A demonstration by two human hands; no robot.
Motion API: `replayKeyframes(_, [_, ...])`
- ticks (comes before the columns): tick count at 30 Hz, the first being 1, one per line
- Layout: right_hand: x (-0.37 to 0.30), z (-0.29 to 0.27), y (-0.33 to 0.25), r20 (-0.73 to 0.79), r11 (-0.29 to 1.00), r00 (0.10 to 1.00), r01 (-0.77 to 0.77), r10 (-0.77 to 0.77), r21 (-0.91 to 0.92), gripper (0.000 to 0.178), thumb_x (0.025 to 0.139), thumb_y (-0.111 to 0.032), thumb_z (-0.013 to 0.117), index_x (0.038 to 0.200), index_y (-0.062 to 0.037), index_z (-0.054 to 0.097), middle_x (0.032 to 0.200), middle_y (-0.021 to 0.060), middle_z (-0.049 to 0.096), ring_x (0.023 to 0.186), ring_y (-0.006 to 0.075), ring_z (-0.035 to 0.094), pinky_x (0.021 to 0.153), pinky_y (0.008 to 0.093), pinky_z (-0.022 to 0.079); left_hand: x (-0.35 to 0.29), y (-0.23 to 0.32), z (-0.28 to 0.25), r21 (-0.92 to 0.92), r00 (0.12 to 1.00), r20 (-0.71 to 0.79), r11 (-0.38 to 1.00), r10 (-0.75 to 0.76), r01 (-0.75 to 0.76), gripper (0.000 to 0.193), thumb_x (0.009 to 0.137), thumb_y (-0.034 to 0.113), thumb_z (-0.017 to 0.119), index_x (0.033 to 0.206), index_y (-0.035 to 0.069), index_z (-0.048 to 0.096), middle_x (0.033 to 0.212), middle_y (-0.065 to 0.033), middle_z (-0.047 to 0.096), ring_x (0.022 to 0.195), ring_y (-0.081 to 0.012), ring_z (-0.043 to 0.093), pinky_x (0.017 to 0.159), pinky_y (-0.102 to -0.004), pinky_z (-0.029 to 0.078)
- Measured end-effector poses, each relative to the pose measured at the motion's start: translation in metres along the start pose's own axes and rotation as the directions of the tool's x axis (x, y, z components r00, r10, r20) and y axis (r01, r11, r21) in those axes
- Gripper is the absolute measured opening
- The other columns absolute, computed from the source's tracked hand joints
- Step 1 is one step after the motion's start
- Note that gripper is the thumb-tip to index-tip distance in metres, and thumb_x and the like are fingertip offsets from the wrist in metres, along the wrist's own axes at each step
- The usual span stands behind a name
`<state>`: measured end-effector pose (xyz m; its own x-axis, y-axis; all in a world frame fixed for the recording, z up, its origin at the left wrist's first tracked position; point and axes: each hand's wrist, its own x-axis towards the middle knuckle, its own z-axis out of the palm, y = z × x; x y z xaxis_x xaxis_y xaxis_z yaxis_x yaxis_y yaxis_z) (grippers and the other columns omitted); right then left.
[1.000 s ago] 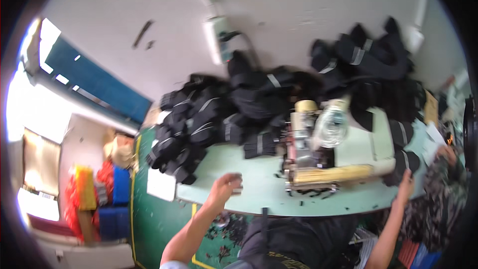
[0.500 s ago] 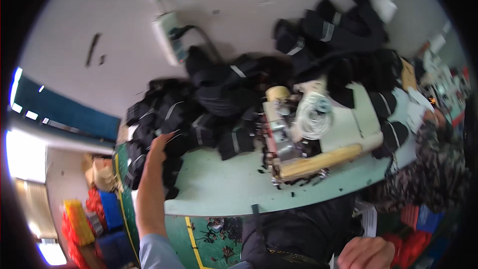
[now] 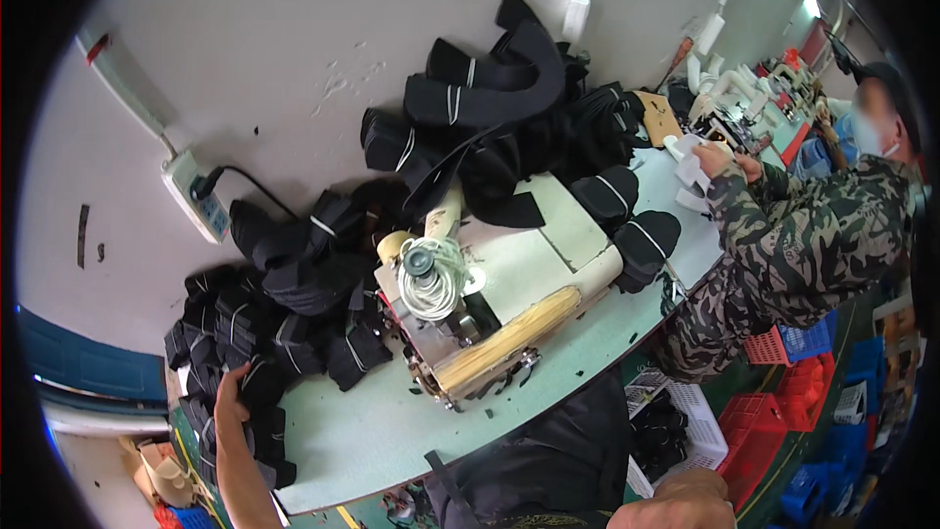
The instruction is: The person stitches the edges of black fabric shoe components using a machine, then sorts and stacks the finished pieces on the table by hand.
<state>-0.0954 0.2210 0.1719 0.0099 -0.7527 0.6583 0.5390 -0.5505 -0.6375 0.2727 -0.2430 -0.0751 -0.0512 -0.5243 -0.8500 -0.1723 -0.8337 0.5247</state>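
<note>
Left hand [image 3: 232, 400] has moved, since a second ago, from the tabletop's [image 3: 338, 436] front edge to banded black fabric bundles [image 3: 264, 384] at its left end; right hand [image 3: 678, 504] has dropped below the front edge. Left fingers meet a bundle, their spread hidden; right fingers look curled, contents unclear.

The green table [image 3: 362, 436] carries banded black bundles [image 3: 354, 358] heaped left and behind, a white machine [image 3: 524, 260], and dark scraps [image 3: 489, 413] before it.
</note>
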Motion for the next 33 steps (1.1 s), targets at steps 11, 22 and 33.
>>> replayKeyframes(11, [-0.003, 0.0, -0.006, -0.043, 0.998, 0.998, 0.051, -0.049, 0.035, 0.014, 0.092, -0.008, 0.062, 0.103, -0.0043, 0.069, 0.074, 0.0097, 0.064, 0.053, 0.0196, 0.057, 0.042, 0.0292, 0.037, -0.075, 0.005, 0.07, 0.246, 0.525, -0.783, 0.941, 0.333, -0.231, 0.067, 0.053, 0.018, 0.079, 0.114, -0.003, 0.061, 0.11, -0.0127, 0.063, 0.104, -0.0261, 0.06, 0.09, -0.033, 0.05])
replayKeyframes(22, [-0.047, -0.03, 0.089, -0.451, 0.666, 0.859, -0.485, 0.242, -0.566, 0.027, 0.09, -0.004, 0.061, 0.116, -0.0019, 0.065, 0.1, 0.0125, 0.065, 0.087, 0.0274, 0.063, 0.077, 0.0329, 0.05, -0.183, -0.1, 0.065, -0.42, 0.813, -0.125, 0.712, 0.569, -0.563, 0.052, 0.076, 0.027, 0.07, 0.12, 0.002, 0.055, 0.113, -0.0151, 0.064, 0.092, -0.0347, 0.067, 0.08, -0.046, 0.059])
replayKeyframes(33, [-0.118, 0.0, 0.169, -0.471, 0.429, 0.855, -0.517, 0.217, -0.741, 0.023, 0.078, -0.009, 0.07, 0.099, -0.0051, 0.06, 0.099, 0.0074, 0.058, 0.09, 0.0295, 0.062, 0.075, 0.0377, 0.052, -0.168, -0.267, 0.102, -0.232, 0.961, 0.258, 0.972, 0.096, -0.035, 0.042, 0.094, 0.026, 0.053, 0.121, -0.005, 0.058, 0.108, -0.0202, 0.067, 0.097, -0.032, 0.066, 0.089, -0.0431, 0.052])
